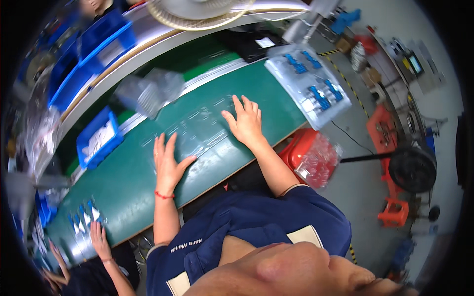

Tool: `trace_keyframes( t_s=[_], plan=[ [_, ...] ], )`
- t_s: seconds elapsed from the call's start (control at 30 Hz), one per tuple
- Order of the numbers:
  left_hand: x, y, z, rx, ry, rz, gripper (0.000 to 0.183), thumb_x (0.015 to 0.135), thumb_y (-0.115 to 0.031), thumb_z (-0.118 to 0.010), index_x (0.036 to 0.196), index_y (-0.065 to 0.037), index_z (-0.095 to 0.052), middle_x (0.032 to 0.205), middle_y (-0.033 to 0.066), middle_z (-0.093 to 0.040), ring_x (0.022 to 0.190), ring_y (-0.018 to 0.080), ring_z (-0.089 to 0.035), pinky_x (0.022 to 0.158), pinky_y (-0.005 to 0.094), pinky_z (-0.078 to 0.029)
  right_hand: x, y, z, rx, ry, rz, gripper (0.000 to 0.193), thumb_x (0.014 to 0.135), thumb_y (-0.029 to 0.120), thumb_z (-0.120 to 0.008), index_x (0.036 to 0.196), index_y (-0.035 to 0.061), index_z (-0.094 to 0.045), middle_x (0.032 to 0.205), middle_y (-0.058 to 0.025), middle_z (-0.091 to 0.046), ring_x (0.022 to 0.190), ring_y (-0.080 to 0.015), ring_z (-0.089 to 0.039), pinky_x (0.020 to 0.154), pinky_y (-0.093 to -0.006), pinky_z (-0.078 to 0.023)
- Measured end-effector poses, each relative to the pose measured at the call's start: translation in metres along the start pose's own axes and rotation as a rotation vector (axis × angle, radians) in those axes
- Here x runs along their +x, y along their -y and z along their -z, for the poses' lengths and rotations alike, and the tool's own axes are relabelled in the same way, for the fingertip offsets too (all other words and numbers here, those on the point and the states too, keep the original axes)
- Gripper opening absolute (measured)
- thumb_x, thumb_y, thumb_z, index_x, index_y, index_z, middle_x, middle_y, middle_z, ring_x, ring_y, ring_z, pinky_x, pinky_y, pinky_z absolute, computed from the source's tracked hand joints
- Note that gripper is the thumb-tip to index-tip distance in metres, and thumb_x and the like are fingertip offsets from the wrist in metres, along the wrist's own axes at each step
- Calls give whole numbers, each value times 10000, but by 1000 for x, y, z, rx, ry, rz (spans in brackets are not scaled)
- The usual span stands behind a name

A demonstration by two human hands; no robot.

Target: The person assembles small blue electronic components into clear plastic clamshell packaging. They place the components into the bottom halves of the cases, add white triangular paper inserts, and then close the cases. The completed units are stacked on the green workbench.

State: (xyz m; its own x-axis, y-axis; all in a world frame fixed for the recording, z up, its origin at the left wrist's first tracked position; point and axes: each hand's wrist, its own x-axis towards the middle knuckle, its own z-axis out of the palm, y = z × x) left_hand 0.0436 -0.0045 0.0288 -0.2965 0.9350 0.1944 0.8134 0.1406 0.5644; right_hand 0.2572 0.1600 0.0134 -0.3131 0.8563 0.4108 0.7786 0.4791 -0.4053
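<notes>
A clear plastic blister tray point(200, 129) lies flat on the green tabletop point(129, 185), its outline faint against the surface. At its left end rests my left hand point(169, 165), open, with fingers stretched forward and thumb out to the side. My right hand point(245, 123) is at the tray's right end, also open, its fingers slightly spread. Both hands seem to touch the tray's edges, though the clear plastic makes contact hard to tell. Neither hand is closed on anything.
Stacked clear trays point(150, 91) stand behind, near a blue bin point(100, 138) of white pieces. At right, a filled tray point(308, 86) holds blue-and-white items. A co-worker's hand point(100, 240) is at left by similar items point(85, 217). A red stool point(298, 148) stands below the table's edge.
</notes>
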Motion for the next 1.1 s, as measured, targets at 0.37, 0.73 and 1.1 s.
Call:
trace_keyframes(
  t_s=[0.37, 0.73, 1.1],
  plan=[
    [5, -14, 2, -182, -236, -35, 460, 813, -209, -740, 1223, -54, -601, 1361, 205, -456, 1257, 358, -452, 1016, 439, -392, 89, -280, 165, -618, -151, -651, 439, 844, 462, -623, 1095, 109, -695, 1145, -161, -641, 1130, -352, -546, 962, -483, -392],
    [6, 0, 0, -243, -315, -18, 286, 828, -133, -708, 1087, -22, -659, 1260, 189, -537, 1126, 322, -553, 904, 397, -472, 102, -253, 169, -790, -37, -557, 527, 814, 546, -639, 1007, 65, -738, 1167, -134, -608, 1168, -298, -474, 1010, -465, -302],
    [5, -6, 3, -295, -308, -27, 189, 840, -109, -685, 998, -5, -682, 1131, 167, -623, 1018, 308, -611, 841, 382, -494, 100, -279, 171, -776, -78, -526, 605, 796, 622, -618, 983, 58, -731, 1142, -128, -605, 1164, -300, -479, 976, -466, -322]
  ],
)
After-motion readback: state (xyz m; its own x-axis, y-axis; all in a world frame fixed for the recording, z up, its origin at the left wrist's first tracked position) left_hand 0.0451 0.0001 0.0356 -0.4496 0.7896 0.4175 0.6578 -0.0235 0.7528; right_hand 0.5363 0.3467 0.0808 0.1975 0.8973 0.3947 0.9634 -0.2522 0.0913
